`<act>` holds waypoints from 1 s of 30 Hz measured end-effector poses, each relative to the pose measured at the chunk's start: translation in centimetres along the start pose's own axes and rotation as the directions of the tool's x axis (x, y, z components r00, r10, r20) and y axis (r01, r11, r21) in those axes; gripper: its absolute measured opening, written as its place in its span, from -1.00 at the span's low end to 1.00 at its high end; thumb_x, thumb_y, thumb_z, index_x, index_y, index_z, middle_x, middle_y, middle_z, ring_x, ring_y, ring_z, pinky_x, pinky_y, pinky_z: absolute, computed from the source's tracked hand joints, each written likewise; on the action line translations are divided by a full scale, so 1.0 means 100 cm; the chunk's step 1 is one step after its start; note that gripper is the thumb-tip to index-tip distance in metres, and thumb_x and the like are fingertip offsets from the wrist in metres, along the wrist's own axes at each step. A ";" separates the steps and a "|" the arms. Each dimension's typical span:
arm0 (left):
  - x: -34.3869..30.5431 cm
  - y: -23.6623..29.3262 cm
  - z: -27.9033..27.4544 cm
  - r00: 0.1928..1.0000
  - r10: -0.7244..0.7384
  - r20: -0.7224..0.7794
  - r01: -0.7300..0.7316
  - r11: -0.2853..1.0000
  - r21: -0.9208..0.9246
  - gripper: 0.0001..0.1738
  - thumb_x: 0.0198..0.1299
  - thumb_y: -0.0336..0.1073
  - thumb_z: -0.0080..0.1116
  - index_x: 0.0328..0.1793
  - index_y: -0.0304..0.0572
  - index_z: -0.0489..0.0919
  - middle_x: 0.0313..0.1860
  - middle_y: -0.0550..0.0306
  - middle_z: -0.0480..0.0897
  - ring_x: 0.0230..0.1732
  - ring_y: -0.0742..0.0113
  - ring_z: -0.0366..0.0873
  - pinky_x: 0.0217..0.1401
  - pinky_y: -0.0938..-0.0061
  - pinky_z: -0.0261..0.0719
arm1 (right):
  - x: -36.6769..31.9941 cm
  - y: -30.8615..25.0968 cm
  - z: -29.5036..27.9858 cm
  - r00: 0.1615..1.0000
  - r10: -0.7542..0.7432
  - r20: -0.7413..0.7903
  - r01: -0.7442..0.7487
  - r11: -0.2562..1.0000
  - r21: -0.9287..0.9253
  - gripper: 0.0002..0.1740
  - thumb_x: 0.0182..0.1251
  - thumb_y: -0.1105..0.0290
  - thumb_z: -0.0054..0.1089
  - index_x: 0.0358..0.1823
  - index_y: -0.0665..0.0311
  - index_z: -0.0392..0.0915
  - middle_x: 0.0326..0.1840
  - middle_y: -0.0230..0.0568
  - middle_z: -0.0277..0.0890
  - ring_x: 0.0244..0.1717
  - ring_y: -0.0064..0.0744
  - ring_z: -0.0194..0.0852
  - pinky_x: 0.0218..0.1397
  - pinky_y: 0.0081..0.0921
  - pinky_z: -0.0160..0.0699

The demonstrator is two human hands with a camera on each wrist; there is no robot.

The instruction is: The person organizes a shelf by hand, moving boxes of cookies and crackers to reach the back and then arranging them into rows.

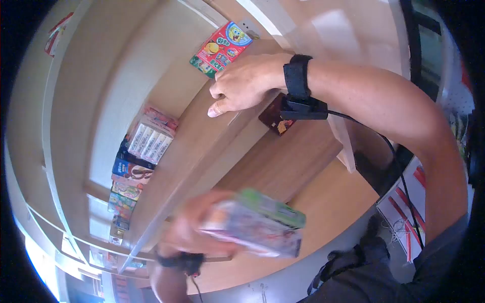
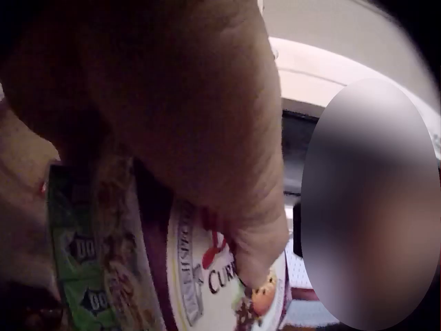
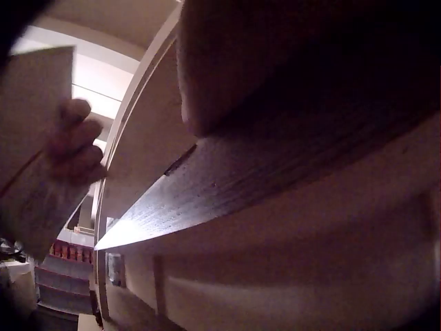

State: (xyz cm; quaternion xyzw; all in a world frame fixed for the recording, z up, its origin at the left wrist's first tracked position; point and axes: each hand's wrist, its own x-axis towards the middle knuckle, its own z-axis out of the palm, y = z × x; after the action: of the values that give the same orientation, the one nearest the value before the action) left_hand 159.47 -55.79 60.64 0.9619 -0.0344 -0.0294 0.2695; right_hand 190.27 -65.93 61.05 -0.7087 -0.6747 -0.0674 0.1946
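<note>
Under the curled fingers of the right hand point(image 1: 242, 83) lies a curved wooden shelf board point(image 1: 202, 146). The head view alone shows both arms. The right one reaches up from the right with the hand loosely clenched on the board, thumb at its front edge, gripping nothing. The left hand point(image 1: 184, 230) is lower down and blurred, and grasps a stack of snack boxes point(image 1: 257, 224) that juts out to the right of its fingers.

The left wrist view brings the stack close. A pale box point(image 2: 200, 276) with dark lettering is pressed under the fingertips, and a green box point(image 2: 76, 255) sits behind it, toward the palm.

From the right wrist, the heel of the right hand is dark against the board's edge. The left hand's fingers point(image 3: 76, 145) are wrapped round a box face at the far left.

Beyond the right knuckles lies a cartoon snack packet point(image 1: 222, 48). A row of boxes point(image 1: 149, 139) stands on the level below.
</note>
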 end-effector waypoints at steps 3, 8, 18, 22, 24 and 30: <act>-0.014 0.022 -0.067 0.931 0.035 -0.364 -0.057 0.997 -0.050 -0.12 -0.06 -0.03 0.75 0.33 -0.35 0.61 0.01 -0.02 0.77 -0.01 0.20 0.76 0.05 0.31 0.72 | -0.010 -0.002 -0.001 0.998 0.016 -0.058 -0.015 1.000 0.017 -0.25 0.66 -0.29 -0.07 0.20 0.32 0.70 0.20 0.05 0.68 0.28 0.08 0.65 0.33 -0.01 0.58; 0.031 0.028 -0.150 0.643 0.104 -0.759 0.082 0.976 0.202 -0.24 0.04 -0.08 0.70 0.26 -0.39 0.62 -0.05 0.08 0.74 -0.11 0.37 0.68 -0.01 0.45 0.69 | -0.013 -0.005 -0.010 0.993 0.103 0.051 -0.104 0.994 0.027 -0.27 0.67 -0.24 -0.12 0.26 0.28 0.69 0.28 0.04 0.68 0.29 0.12 0.67 0.33 0.04 0.61; 0.171 -0.069 -0.188 0.833 -0.080 -0.547 0.469 0.627 0.622 -0.09 -0.04 0.02 0.73 0.36 -0.37 0.59 0.11 -0.22 0.79 0.08 -0.03 0.80 0.15 0.16 0.74 | -0.018 0.000 -0.008 0.999 0.029 -0.033 -0.028 0.999 0.043 -0.29 0.65 -0.18 -0.08 0.26 0.34 0.69 0.27 0.10 0.69 0.30 0.13 0.66 0.36 0.05 0.62; 0.191 -0.085 -0.209 0.834 -0.146 -0.532 0.519 0.534 0.667 -0.03 -0.04 0.07 0.73 0.44 -0.29 0.57 0.24 -0.23 0.74 0.25 -0.11 0.73 0.30 0.08 0.68 | -0.017 0.003 -0.010 0.998 0.002 -0.057 0.000 0.999 0.043 -0.30 0.66 -0.17 -0.08 0.24 0.36 0.70 0.23 0.16 0.69 0.31 0.14 0.66 0.36 0.05 0.61; 0.193 -0.070 -0.206 0.865 -0.112 -0.489 0.500 0.273 0.822 0.01 -0.05 0.04 0.73 0.52 -0.20 0.54 0.38 -0.17 0.67 0.42 -0.11 0.61 0.46 0.07 0.57 | -0.013 0.002 -0.009 1.000 -0.009 -0.020 0.010 0.999 0.041 -0.30 0.66 -0.17 -0.07 0.22 0.36 0.70 0.23 0.17 0.69 0.30 0.14 0.66 0.36 0.05 0.61; 0.184 -0.106 -0.211 0.888 0.106 -0.448 0.342 0.499 0.796 0.09 -0.02 -0.02 0.73 0.64 -0.13 0.42 0.46 -0.15 0.61 0.47 -0.14 0.55 0.53 0.10 0.52 | -0.004 0.006 0.002 0.993 -0.015 -0.115 0.013 1.000 -0.021 -0.31 0.64 -0.21 -0.04 0.11 0.32 0.74 0.10 0.05 0.71 0.21 0.08 0.68 0.31 -0.02 0.62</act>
State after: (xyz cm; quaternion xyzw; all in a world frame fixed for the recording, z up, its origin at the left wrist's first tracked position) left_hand 179.86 -37.40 72.40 0.9465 0.0855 0.1910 -0.2457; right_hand 190.80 -66.23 60.57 -0.7008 -0.6666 -0.1162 0.2257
